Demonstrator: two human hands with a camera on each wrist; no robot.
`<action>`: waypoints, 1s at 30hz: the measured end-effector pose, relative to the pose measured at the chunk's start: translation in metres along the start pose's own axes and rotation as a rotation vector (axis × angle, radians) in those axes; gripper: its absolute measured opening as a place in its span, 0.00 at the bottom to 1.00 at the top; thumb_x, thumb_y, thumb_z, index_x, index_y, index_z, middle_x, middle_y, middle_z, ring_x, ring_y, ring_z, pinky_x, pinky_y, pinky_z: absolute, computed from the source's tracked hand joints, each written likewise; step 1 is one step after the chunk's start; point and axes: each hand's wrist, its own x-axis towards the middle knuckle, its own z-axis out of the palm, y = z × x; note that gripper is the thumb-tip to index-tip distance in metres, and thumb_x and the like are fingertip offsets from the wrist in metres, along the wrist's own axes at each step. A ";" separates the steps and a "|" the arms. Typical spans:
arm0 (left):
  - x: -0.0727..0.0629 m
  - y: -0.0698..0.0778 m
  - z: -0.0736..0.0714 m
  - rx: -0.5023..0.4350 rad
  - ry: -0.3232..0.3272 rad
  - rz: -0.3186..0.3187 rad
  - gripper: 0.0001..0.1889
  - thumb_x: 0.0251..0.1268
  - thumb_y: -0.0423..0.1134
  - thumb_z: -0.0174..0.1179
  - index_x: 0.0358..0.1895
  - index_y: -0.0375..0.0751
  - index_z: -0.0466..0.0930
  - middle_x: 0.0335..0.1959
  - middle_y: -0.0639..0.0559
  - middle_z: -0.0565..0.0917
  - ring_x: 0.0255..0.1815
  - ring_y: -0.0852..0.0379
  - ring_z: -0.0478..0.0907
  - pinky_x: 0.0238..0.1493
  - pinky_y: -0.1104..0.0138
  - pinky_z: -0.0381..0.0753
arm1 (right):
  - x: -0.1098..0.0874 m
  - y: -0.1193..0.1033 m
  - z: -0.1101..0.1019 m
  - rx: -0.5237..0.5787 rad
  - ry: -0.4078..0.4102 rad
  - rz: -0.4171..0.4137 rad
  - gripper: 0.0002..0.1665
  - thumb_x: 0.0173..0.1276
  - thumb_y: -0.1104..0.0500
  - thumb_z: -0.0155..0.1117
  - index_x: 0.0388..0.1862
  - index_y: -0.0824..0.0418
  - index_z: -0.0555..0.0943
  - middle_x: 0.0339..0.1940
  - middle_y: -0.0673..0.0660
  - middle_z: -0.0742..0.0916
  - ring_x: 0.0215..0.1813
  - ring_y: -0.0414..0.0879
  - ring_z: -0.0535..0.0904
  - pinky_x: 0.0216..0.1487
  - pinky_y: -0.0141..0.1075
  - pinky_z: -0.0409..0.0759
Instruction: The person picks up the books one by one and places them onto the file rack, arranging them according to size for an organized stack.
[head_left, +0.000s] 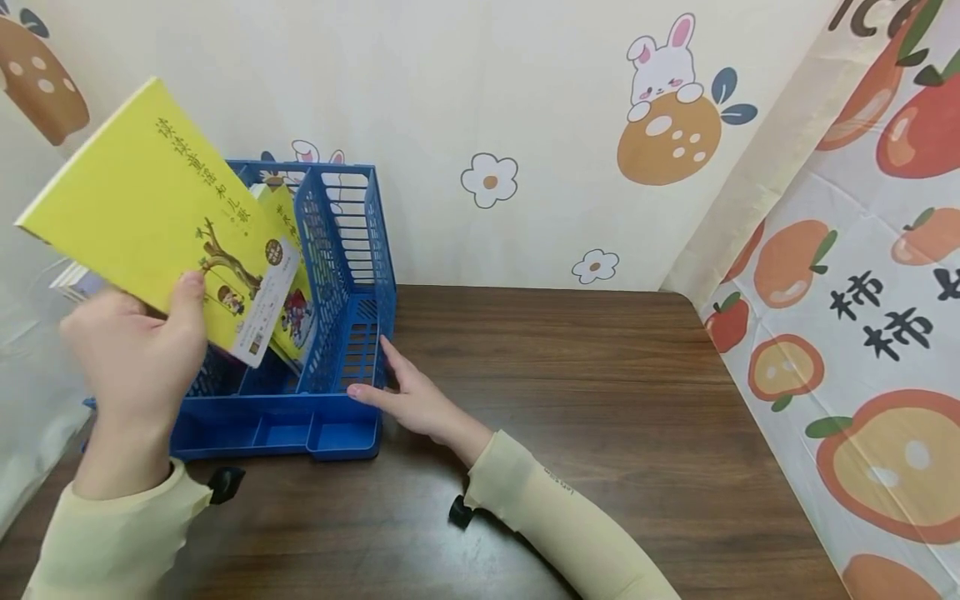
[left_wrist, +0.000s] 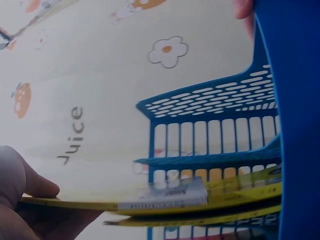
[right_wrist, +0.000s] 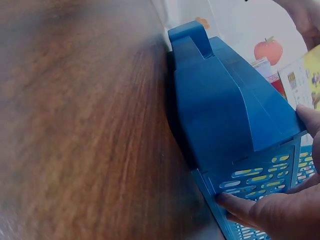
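Observation:
My left hand (head_left: 142, 350) holds a thin yellow book (head_left: 157, 200) by its lower left edge, thumb on the illustrated cover and fingers behind it. The book tilts over the left part of a blue plastic file rack (head_left: 345, 450); its lower right corner is among the slots. Another yellow book (head_left: 296, 321) leans inside, partly covered. At the rack's front right corner, my right hand (head_left: 416, 404) grips the side, the thumb over the edge and the fingers along the slotted outer wall (right_wrist: 255, 175).
More books (head_left: 78, 282) show at the rack's left, mostly hidden behind my left hand. Small compartments line the rack's front. The rack stands on a brown wooden table (head_left: 570, 375), close to a printed backdrop (head_left: 555, 100). A fruit-patterned cloth (head_left: 847, 333) hangs along the right.

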 end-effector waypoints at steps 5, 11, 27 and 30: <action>0.003 -0.001 0.016 0.001 -0.027 0.013 0.21 0.81 0.42 0.61 0.70 0.40 0.85 0.58 0.41 0.90 0.51 0.64 0.89 0.29 0.91 0.66 | 0.000 -0.001 -0.001 0.012 -0.021 0.001 0.57 0.79 0.34 0.67 0.94 0.42 0.47 0.92 0.48 0.59 0.90 0.51 0.57 0.83 0.53 0.67; 0.003 -0.001 0.034 -0.019 -0.033 0.104 0.22 0.82 0.44 0.61 0.72 0.40 0.83 0.63 0.45 0.89 0.56 0.32 0.89 0.47 0.91 0.69 | 0.000 0.000 -0.002 0.024 -0.019 0.010 0.56 0.79 0.35 0.67 0.94 0.40 0.47 0.92 0.47 0.59 0.90 0.51 0.56 0.84 0.53 0.65; -0.008 -0.025 0.077 0.117 -0.202 0.039 0.26 0.83 0.42 0.60 0.26 0.24 0.80 0.19 0.29 0.82 0.13 0.35 0.75 0.09 0.70 0.58 | 0.000 0.000 -0.003 0.040 -0.017 0.024 0.56 0.79 0.36 0.68 0.94 0.41 0.48 0.92 0.48 0.59 0.90 0.50 0.56 0.83 0.50 0.67; -0.010 -0.028 0.082 0.140 -0.246 0.020 0.25 0.83 0.42 0.59 0.26 0.25 0.79 0.18 0.31 0.80 0.13 0.38 0.74 0.10 0.66 0.59 | 0.000 0.000 -0.003 0.035 -0.017 0.030 0.56 0.79 0.35 0.68 0.94 0.40 0.48 0.92 0.48 0.59 0.90 0.50 0.56 0.83 0.50 0.68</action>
